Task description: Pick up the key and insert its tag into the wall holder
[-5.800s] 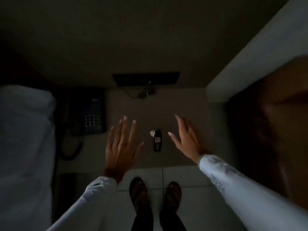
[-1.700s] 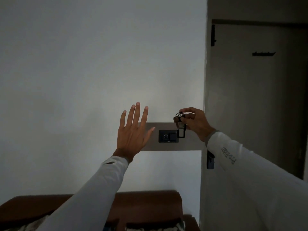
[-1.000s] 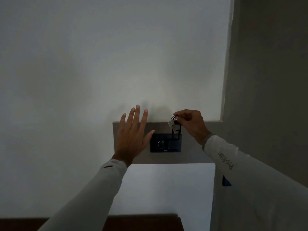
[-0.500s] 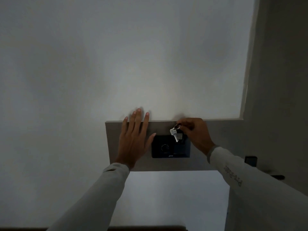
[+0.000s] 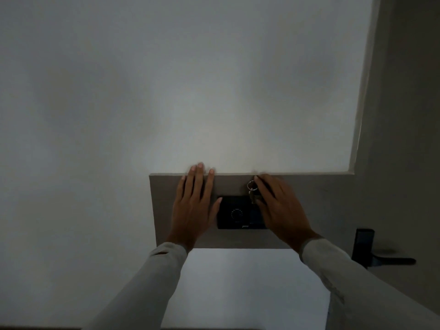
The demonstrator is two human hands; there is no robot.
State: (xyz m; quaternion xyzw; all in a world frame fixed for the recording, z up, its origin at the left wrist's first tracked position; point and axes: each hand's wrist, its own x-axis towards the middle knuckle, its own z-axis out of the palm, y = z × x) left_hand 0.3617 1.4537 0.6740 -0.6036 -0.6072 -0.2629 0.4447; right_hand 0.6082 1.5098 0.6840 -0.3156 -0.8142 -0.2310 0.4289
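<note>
Insertion looks nearly done: right hand [image 5: 281, 206], fingers spread, rests beside the key ring [image 5: 252, 185] atop the black wall holder [image 5: 238, 214]; left hand [image 5: 192, 206] lies flat, holding nothing. Next, confirm the tag is seated.

black wall holder [image 5: 240, 212], grey panel [image 5: 164, 210] (plain), white wall [image 5: 166, 91]

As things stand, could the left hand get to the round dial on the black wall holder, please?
Probably yes: the left hand lies flat beside the black wall holder, thumb at its edge, and nothing covers the dial. The right hand covers only the holder's right side.
</note>
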